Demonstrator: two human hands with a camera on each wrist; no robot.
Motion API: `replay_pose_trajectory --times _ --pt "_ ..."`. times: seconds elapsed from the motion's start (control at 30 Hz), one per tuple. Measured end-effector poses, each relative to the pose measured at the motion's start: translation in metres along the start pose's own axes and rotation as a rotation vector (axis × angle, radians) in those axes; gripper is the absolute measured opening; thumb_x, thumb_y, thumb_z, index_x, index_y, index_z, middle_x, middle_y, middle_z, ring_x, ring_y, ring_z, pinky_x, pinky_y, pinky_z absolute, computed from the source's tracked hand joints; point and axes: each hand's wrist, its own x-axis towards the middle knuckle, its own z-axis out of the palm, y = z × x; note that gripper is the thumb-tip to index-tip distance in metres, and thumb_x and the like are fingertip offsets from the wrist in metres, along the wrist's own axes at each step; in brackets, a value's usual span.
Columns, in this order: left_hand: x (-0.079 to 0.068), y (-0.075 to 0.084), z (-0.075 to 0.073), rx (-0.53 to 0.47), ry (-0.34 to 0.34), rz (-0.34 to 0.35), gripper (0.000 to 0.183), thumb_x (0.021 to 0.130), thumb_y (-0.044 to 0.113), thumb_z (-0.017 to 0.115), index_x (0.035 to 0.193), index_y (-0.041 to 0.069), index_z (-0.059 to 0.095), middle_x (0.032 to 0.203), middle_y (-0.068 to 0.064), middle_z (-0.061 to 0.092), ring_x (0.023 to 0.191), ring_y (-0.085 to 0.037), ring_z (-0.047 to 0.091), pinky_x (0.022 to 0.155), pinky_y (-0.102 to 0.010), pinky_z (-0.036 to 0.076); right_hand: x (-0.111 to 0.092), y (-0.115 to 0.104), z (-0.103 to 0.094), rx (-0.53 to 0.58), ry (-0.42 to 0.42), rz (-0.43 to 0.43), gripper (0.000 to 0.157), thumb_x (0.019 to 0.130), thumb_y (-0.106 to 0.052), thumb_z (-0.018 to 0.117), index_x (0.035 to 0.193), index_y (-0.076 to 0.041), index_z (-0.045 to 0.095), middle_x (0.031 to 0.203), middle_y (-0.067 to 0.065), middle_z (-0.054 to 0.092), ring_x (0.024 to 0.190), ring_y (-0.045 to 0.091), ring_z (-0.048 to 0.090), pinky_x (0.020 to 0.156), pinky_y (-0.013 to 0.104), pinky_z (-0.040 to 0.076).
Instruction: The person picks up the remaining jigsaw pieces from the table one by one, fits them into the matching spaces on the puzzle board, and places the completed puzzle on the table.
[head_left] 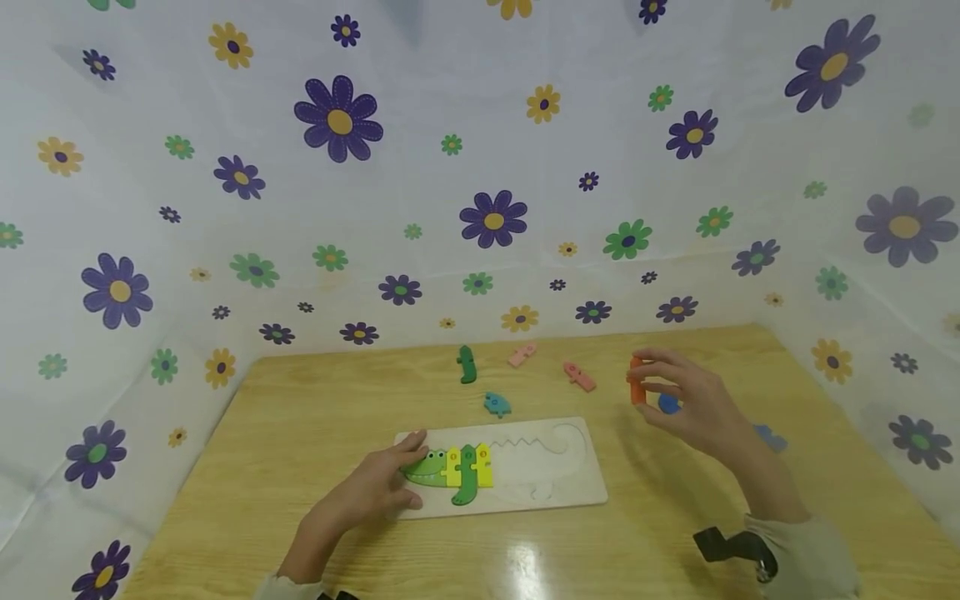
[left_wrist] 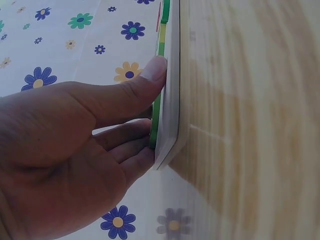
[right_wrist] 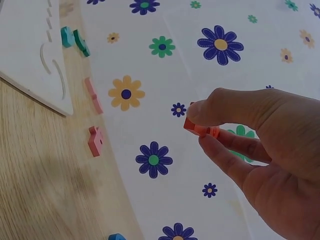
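Observation:
A white wooden puzzle board (head_left: 547, 492) lies on the table with its left end under my left hand (head_left: 371, 487). The left fingers and thumb rest on that end, touching the green crocodile head piece (head_left: 427, 471). Beside the head, yellow and green body pieces (head_left: 468, 471) sit in the board; the tail end shows bare outlines. Raised to the right of the board, my right hand (head_left: 697, 404) pinches an orange puzzle piece (head_left: 637, 382) between thumb and fingers. The right wrist view shows this orange piece (right_wrist: 195, 126) held at the fingertips.
Behind the board lie a dark green piece (head_left: 467, 365), a teal piece (head_left: 497, 405), a pink piece (head_left: 522, 355) and a red-pink piece (head_left: 579, 376). Blue pieces (head_left: 770, 437) lie partly hidden by the right hand and arm. Flowered white cloth (head_left: 420, 183) surrounds the table (head_left: 300, 417).

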Motion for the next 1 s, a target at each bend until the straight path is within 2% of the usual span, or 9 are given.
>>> replay_pose_trajectory --times 0.2,0.43,0.53,0.77,1.0 --pt "-0.001 0.002 0.001 -0.013 0.005 0.000 0.070 0.085 0.009 0.082 0.146 -0.008 0.051 0.165 -0.019 0.029 0.152 -0.039 0.026 0.120 -0.055 0.026 -0.001 -0.002 0.002 0.008 0.005 0.003 0.050 0.067 0.022 0.083 0.112 0.002 0.071 0.131 0.017 0.062 0.107 0.035 0.066 0.085 0.020 0.057" --pt "-0.001 0.001 0.001 -0.010 -0.005 0.008 0.071 0.085 0.010 0.082 0.146 -0.008 0.050 0.164 -0.020 0.030 0.152 -0.039 0.026 0.119 -0.056 0.026 -0.001 -0.006 0.004 0.011 -0.003 -0.004 0.052 0.066 0.022 0.084 0.112 0.002 0.071 0.131 0.018 0.062 0.109 0.028 0.066 0.086 0.014 0.054" --pt "0.000 -0.001 0.001 -0.009 -0.006 0.006 0.071 0.086 0.011 0.082 0.146 -0.008 0.050 0.165 -0.019 0.030 0.152 -0.039 0.026 0.120 -0.056 0.026 0.001 -0.009 0.005 0.025 -0.008 -0.013 0.051 0.066 0.022 0.083 0.111 0.002 0.071 0.130 0.019 0.062 0.110 0.026 0.065 0.087 0.015 0.055" --pt "-0.001 -0.002 0.001 -0.007 0.001 0.006 0.071 0.085 0.010 0.083 0.146 -0.008 0.051 0.164 -0.019 0.030 0.152 -0.039 0.026 0.119 -0.055 0.027 0.003 -0.012 0.011 0.068 -0.017 -0.011 0.050 0.064 0.025 0.082 0.108 0.003 0.072 0.129 0.019 0.062 0.110 0.037 0.064 0.085 0.025 0.059" --pt "-0.001 -0.004 0.001 -0.001 0.000 0.016 0.072 0.084 0.010 0.083 0.145 -0.009 0.050 0.164 -0.020 0.030 0.151 -0.040 0.027 0.119 -0.055 0.027 0.004 -0.014 0.016 0.119 -0.047 0.007 0.049 0.065 0.025 0.082 0.109 0.003 0.072 0.130 0.019 0.061 0.113 0.039 0.063 0.083 0.036 0.061"
